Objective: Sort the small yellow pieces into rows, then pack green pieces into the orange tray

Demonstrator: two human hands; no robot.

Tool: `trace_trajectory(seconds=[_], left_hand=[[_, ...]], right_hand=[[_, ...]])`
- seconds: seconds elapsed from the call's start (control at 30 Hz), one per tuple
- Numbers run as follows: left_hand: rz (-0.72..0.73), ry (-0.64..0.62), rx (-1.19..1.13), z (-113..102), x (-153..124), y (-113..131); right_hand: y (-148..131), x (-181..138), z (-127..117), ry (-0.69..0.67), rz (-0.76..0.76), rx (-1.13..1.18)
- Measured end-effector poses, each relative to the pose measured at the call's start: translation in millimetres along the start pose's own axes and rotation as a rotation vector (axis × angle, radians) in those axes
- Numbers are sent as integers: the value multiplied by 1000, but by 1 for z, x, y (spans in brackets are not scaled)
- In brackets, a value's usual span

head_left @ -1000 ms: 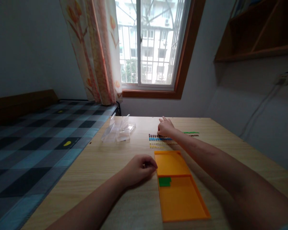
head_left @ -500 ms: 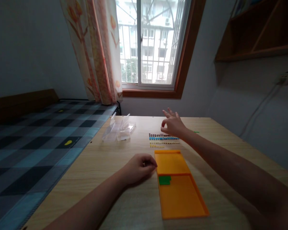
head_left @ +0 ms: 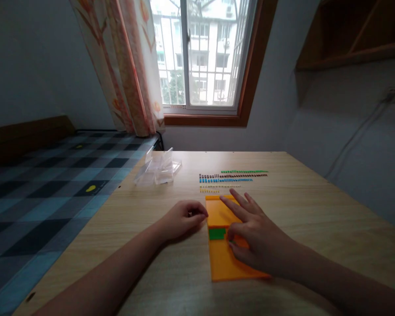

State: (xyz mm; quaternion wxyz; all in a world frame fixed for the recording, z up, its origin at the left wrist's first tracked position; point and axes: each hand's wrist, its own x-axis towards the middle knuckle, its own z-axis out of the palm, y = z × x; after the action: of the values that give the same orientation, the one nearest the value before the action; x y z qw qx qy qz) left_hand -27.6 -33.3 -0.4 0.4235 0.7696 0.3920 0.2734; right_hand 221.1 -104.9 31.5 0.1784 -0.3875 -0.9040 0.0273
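An orange hinged plastic case [head_left: 240, 273] lies unfolded on the table, its two halves flat. A green block of joined small pieces [head_left: 217, 233] sits in the upper left corner of the near half. My left hand [head_left: 186, 218] rests on the table, closed, with thumb and fingertips pinched at the case's left edge by the far half. Over the near half is my right hand [head_left: 255, 237], thumb and index pinched just right of the green block, the other fingers spread. Whatever small thing lies in that pinch is too small to make out.
Beyond the case run rows of tiny pieces: green [head_left: 243, 171], brown [head_left: 237, 176], blue [head_left: 224, 180], pale yellow [head_left: 220, 187] and yellow [head_left: 209, 191]. Clear plastic boxes [head_left: 164, 171] stand at the back left. A bed with a checked cover [head_left: 69, 175] adjoins the table's left.
My right hand has come back from the far rows to the case, beside the green block. My left hand stays at the case edge. The view has tilted down slightly.
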Motion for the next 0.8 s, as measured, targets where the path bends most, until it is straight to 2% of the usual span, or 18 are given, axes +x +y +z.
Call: trace_trajectory(seconds=[0.17, 0.33, 0.47, 0.67, 0.8], left_hand=[[8, -7, 28, 0, -1, 3], [9, -16, 81, -2, -3, 5], [36, -26, 102, 0, -5, 7], [89, -35, 146, 3, -7, 10], [107, -43, 185, 3, -8, 10]], right_hand=[[-4, -3, 12, -110, -11, 20], [5, -5, 9, -84, -5, 40], [14, -7, 0, -47, -106, 16], [17, -8, -3, -149, -199, 28], [15, -7, 0, -142, -193, 12]])
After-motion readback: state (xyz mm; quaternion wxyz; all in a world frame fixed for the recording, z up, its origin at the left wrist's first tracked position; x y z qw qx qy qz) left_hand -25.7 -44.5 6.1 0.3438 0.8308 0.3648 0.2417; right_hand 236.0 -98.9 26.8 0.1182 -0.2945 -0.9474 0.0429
